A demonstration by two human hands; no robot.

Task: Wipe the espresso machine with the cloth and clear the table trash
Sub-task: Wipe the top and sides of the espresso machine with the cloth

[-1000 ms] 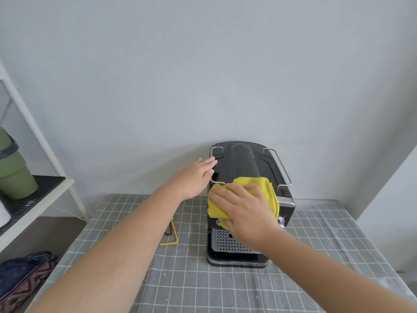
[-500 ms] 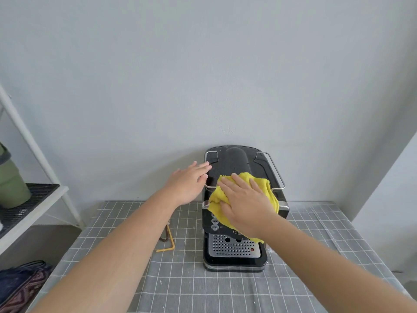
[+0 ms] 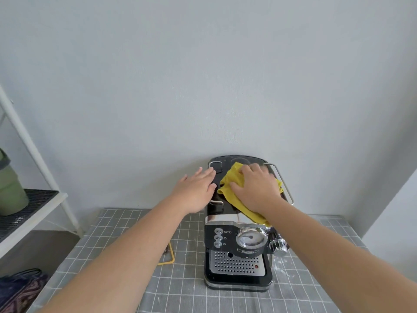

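A black and silver espresso machine stands against the wall on a grey checked tablecloth. A yellow cloth lies on the machine's black top, and my right hand presses flat on it near the back. My left hand rests with spread fingers against the top's left edge, holding nothing. The machine's front shows buttons, a round gauge and a perforated drip tray. A small yellow object lies on the table left of the machine, partly hidden by my left forearm.
White specks dot the cloth right of the machine. A white shelf frame stands at left with a green container on a black mat. A dark patterned bag lies on the floor below. A wall corner rises at right.
My right hand has slid the yellow cloth from the machine's front edge back over the top toward the wall. The front panel and gauge have come into view. My left hand stayed at the left edge.
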